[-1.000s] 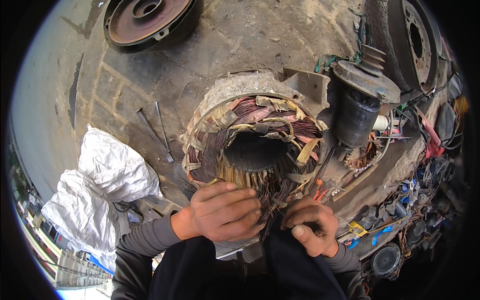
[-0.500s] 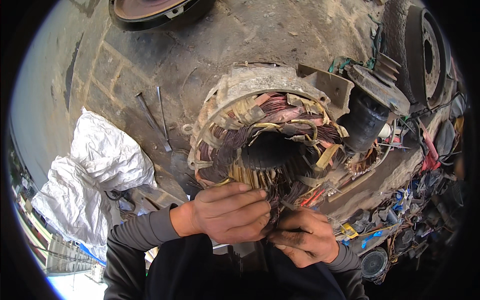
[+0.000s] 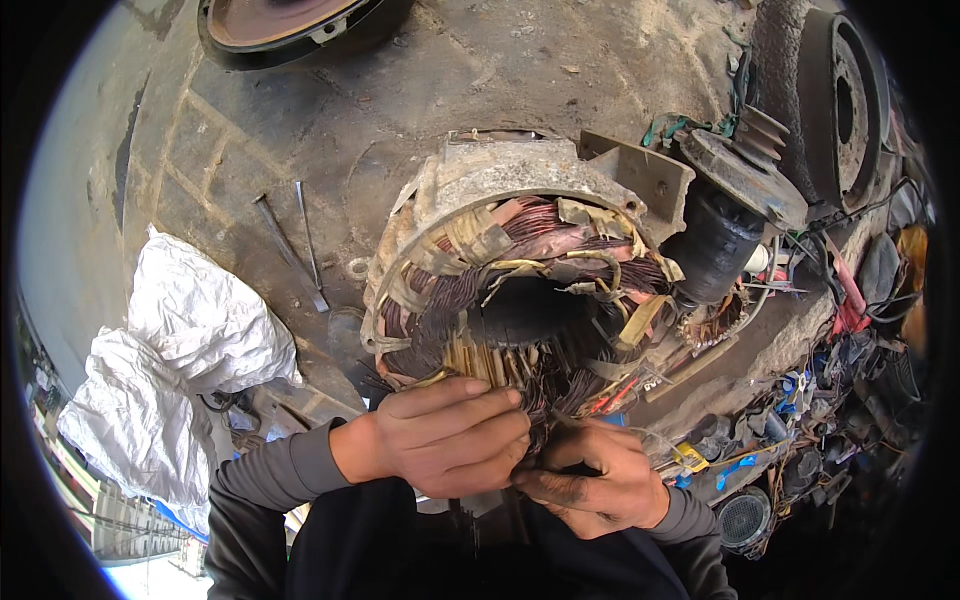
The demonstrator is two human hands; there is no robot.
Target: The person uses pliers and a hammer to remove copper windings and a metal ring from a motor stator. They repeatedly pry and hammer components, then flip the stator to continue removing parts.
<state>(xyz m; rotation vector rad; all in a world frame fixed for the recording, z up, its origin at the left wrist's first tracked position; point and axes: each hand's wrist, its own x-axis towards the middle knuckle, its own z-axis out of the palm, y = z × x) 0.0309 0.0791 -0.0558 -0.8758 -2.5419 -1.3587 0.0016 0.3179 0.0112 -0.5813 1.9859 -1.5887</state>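
A worn electric motor stator [image 3: 525, 185] stands in front of me, its bore facing me. Dark copper windings [image 3: 450, 305] and frayed yellowish tape ring the opening. At the near rim, loose dark wire strands [image 3: 548, 395] hang down towards my hands. My left hand [image 3: 450, 435] is closed, back up, at the stator's near left edge; its fingers curl over the strands. Close beside it, my right hand [image 3: 595, 475] pinches the lower part of the strands between thumb and fingers. The fingertips of both hands partly hide the grip.
A chisel [image 3: 290, 252] and a thin metal rod [image 3: 307, 235] lie left of the stator, beyond a crumpled white sack [image 3: 205, 310]. A round metal part [image 3: 290, 35] sits far back. On the right are a black-wrapped rotor [image 3: 722, 245], a wheel drum [image 3: 845, 110] and piled scrap.
The stator and surroundings sit slightly further left in the picture. Both hands keep their hold on the strands, with the right hand's fingers slightly shifted.
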